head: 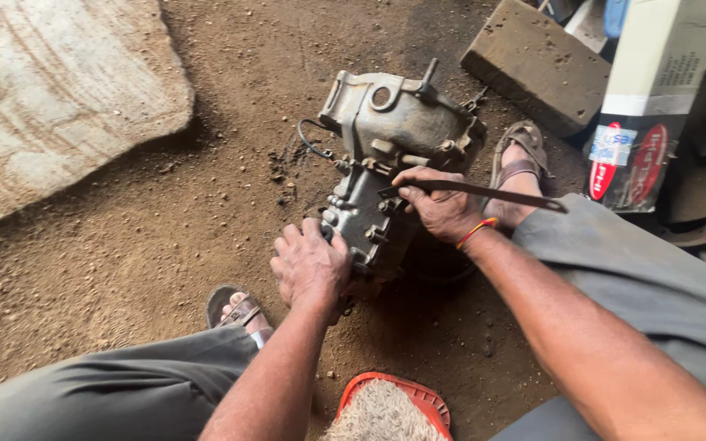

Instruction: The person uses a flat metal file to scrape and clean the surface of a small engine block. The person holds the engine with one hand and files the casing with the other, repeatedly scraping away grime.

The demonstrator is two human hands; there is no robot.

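Grey cast-metal engine casing (pixel 394 155) stands on the dirt floor (pixel 165 245), between the person's two sandalled feet. Left hand (pixel 310 265) lies palm-down on the casing's lower near end, fingers curled over it in a steadying grip. Right hand (pixel 441 204) is clenched around a long flat metal tool (pixel 484 193), whose tip meets the casing's side. A stone slab (pixel 51 90) lies toward the floor's far left; a brick (pixel 537 65) and a cardboard box (pixel 651 106) sit far right.
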